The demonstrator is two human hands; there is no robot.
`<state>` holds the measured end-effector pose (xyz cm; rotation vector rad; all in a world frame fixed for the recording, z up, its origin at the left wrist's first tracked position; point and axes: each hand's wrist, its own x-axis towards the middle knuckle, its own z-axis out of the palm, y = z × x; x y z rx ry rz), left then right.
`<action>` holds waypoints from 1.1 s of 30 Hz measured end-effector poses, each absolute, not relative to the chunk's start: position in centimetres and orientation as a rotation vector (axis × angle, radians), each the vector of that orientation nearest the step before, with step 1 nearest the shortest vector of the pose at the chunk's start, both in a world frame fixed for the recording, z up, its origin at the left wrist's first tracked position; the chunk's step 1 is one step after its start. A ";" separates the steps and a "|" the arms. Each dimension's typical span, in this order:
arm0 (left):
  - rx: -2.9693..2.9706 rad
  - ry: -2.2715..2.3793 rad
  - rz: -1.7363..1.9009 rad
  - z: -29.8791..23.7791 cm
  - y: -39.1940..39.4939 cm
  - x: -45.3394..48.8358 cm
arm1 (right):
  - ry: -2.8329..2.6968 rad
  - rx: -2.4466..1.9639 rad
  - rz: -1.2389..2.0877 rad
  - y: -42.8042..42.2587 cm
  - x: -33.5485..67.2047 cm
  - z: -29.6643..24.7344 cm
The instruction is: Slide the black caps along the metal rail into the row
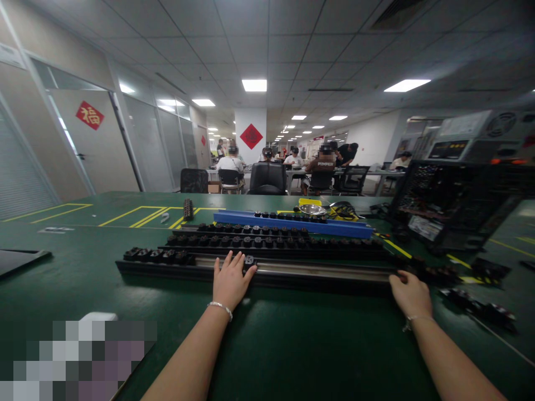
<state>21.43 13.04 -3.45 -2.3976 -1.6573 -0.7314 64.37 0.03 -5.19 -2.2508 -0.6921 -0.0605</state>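
Observation:
A long black rail with a pale metal channel along its top lies across the table before me. Several small black round parts sit in a row at its left end. My left hand rests on the rail with fingers stretched out. Between its fingers and thumb, one more black part sits in the channel. At the rail's right end, my right hand has its fingers curled around the edge. Behind lie more black rails filled with similar parts.
A blue rail lies farther back, near a metal bowl. On the right stand an open computer case and loose black parts. A dark flat panel is at left. People sit at tables beyond.

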 end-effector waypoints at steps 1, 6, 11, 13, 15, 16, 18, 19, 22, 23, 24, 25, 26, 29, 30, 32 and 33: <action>-2.399 -1.653 -0.729 -3.4 13.0 21.5 | -0.693 -2.244 -0.068 0.0 64.4 -5.2; -2.397 -1.640 -0.723 -3.5 12.9 21.6 | -0.686 -2.239 -0.082 0.0 64.4 -5.3; -2.393 -1.621 -0.735 -3.6 12.9 21.7 | -0.701 -2.230 -0.094 0.0 64.2 -5.2; -2.395 -1.621 -0.737 -3.6 12.9 21.7 | -0.696 -2.234 -0.095 0.0 64.1 -5.1; -2.399 -1.623 -0.741 -3.5 12.9 21.7 | -0.686 -2.238 -0.080 0.0 63.9 -4.9; -2.403 -1.623 -0.743 -3.5 12.8 21.8 | -0.681 -2.239 -0.070 0.0 63.8 -4.8; -2.411 -1.618 -0.748 -3.5 12.7 21.9 | -0.673 -2.244 -0.055 -0.1 63.7 -4.5; -2.417 -1.614 -0.749 -3.4 12.7 21.9 | -0.672 -2.251 -0.047 -0.1 63.6 -4.4; -2.438 -1.594 -0.749 -3.4 12.5 22.2 | -0.677 -2.286 -0.002 -0.2 63.2 -3.9; -2.444 -1.586 -0.749 -3.4 12.5 22.2 | -0.677 -2.294 0.016 -0.3 63.1 -3.8; -2.449 -1.580 -0.750 -3.3 12.4 22.3 | -0.677 -2.299 0.032 -0.3 63.0 -3.6; -2.451 -1.576 -0.751 -3.3 12.4 22.3 | -0.679 -2.299 0.044 -0.3 62.9 -3.5; -2.453 -1.574 -0.752 -3.3 12.4 22.3 | -0.679 -2.297 0.049 -0.4 62.8 -3.4; -2.455 -1.580 -0.750 -3.2 12.3 22.4 | -0.675 -2.296 0.057 -0.4 62.7 -3.3; -2.456 -1.580 -0.749 -3.2 12.3 22.4 | -0.674 -2.300 0.062 -0.4 62.7 -3.3; -2.462 -1.577 -0.749 -3.2 12.3 22.4 | -0.672 -2.306 0.066 -0.4 62.8 -3.3; -2.465 -1.573 -0.749 -3.1 12.3 22.5 | -0.673 -2.308 0.067 -0.4 62.9 -3.3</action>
